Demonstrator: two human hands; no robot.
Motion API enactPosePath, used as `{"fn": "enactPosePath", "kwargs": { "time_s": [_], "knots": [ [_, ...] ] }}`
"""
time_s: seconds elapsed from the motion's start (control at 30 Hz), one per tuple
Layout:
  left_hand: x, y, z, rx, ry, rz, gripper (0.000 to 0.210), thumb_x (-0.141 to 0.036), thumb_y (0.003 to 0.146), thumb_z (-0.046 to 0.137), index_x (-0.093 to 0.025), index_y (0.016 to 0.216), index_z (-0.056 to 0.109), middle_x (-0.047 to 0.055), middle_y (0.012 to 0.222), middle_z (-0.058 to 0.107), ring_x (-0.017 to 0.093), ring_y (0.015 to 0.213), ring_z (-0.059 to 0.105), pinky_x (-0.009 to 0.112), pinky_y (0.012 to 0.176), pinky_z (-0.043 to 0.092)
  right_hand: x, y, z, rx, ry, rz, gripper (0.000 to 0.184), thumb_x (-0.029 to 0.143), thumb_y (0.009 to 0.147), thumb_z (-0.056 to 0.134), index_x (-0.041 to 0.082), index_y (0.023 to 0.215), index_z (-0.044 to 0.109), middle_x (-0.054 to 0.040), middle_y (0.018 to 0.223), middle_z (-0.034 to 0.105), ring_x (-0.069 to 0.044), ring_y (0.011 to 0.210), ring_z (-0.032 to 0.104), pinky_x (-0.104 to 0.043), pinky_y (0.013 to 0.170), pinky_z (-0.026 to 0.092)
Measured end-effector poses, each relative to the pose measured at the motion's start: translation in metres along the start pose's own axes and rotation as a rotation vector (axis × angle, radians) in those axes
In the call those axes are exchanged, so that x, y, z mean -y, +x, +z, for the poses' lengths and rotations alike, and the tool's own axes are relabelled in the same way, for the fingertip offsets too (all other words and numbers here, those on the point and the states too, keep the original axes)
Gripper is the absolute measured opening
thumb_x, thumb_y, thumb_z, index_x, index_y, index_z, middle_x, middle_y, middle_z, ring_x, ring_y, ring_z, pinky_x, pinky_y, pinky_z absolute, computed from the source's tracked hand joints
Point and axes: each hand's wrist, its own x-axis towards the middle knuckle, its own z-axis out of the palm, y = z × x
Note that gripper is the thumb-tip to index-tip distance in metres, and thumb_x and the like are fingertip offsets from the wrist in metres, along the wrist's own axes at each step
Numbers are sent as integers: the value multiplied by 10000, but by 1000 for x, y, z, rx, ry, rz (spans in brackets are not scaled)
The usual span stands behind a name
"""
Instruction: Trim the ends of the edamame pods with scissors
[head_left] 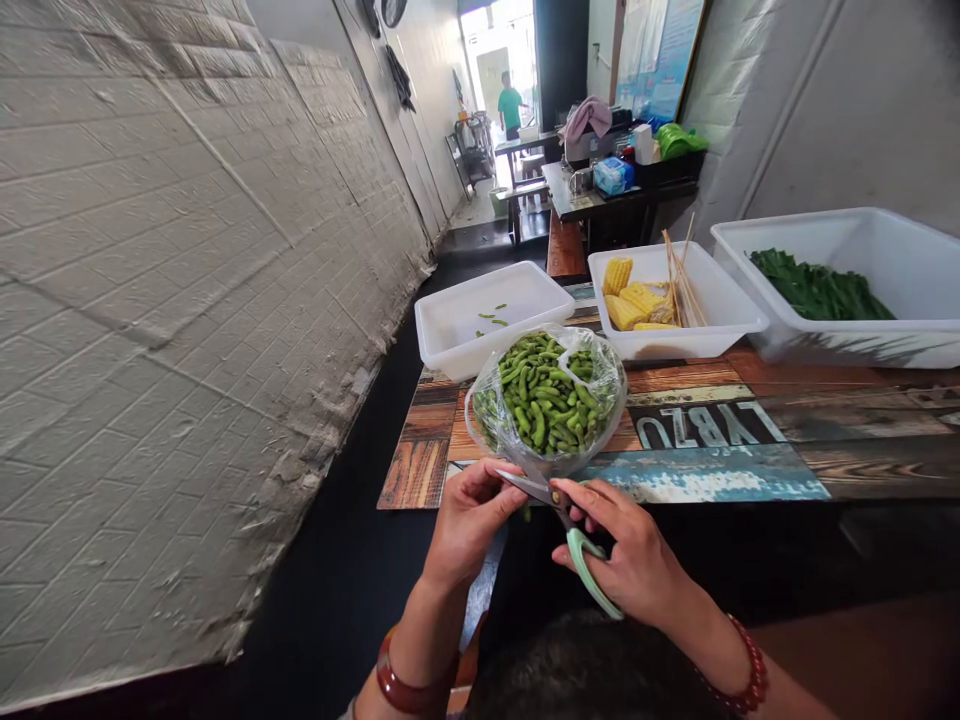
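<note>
My right hand (626, 550) grips scissors (589, 570) with pale green handles, their dark blades pointing left. At the blade tips, my left hand (472, 520) is closed in a pinch; what its fingers hold is hidden. A small green bit shows just below the blades. Right beyond both hands, a clear plastic bag (487, 420) full of green edamame pods (544, 395) sits in a round bowl near the table's front edge. Behind it to the left, a white tray (442, 325) has a few trimmed pods (493, 318) on its bottom.
The patterned wooden table (712, 430) also bears a white tub (720, 340) with corn pieces (637, 300) and skewers (682, 280), plus another tub (825, 340) of leafy greens (817, 285). A brick wall (187, 350) runs along the left. A person (510, 105) stands far back by the doorway.
</note>
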Motion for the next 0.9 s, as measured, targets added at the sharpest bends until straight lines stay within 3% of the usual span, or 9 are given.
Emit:
{"fn": "enactPosePath", "kwargs": {
  "time_s": [0.33,0.67,0.8,0.9],
  "knots": [
    [2,-2,1,-19,16,35,198,-258,629,871,-166,761,754,23,728,723,117,672,629,209,649,492,2,-2,-2,-5,-20,-14,738,121,719,793,295,1367,484,-10,926,572,-171,792,582,-308,722,526],
    [-3,-5,4,30,86,59,167,-268,672,842,-152,741,744,25,711,699,119,663,609,218,645,483,-5,-7,2,-50,5,-61,613,207,782,760,255,1349,532,-17,859,579,-164,724,584,-291,677,543],
    [-2,-5,4,37,71,52,167,-260,685,833,-146,714,713,27,697,703,123,651,619,222,640,495,-8,-9,9,-55,85,-10,503,255,828,712,241,1315,587,-53,939,661,-159,719,626,-285,705,570],
    [-2,-4,5,1,43,34,196,-259,690,830,-149,779,694,34,711,718,116,641,619,201,604,485,-9,-7,11,-82,139,115,436,322,826,699,208,1244,649,-78,998,714,-186,779,677,-305,772,580]
  ]
}}
